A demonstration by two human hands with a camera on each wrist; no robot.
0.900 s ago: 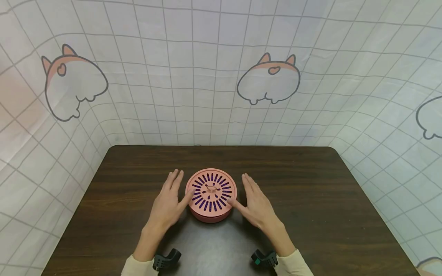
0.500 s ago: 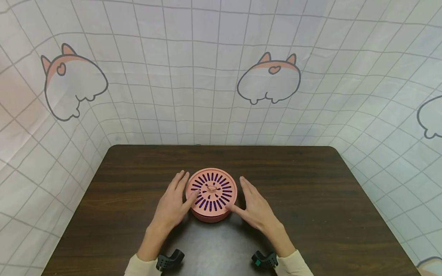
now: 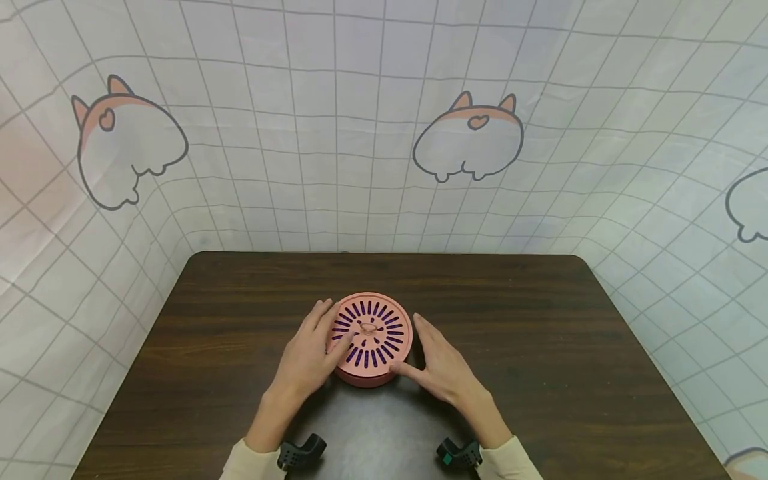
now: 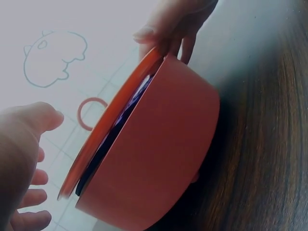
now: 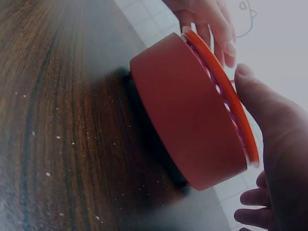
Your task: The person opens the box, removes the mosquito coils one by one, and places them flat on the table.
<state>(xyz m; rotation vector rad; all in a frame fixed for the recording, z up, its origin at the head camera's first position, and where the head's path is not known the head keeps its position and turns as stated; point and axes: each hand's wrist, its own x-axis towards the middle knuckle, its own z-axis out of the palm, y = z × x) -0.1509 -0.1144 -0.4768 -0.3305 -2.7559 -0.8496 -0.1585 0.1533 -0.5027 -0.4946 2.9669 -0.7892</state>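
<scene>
A round pink box (image 3: 365,381) sits mid-table, looking like a mosquito coil holder. Its slotted lid (image 3: 379,361) carries a small ring on top, and purple shows through the slots. From the side, the lid (image 5: 224,86) stands slightly off the body, with a purple edge (image 4: 113,137) in the gap. My left hand (image 3: 306,357) lies along the left rim, fingers extended, thumb over the lid. On the opposite side my right hand (image 3: 447,370) is spread, thumb at the front right edge and fingers beside the wall. The wrist views show both hands' fingers uncurled around the box.
The dark wood-grain table (image 3: 540,333) extends around the box. Behind and beside it hangs a white grid-patterned curtain (image 3: 336,200) with cartoon animal prints. Black wrist cameras (image 3: 302,451) sit on both wrists, below cream sleeves.
My left hand has moved right and slightly inward, its thumb now farther over the lid. My right hand has shifted a little left toward the box. The box has stayed in place.
</scene>
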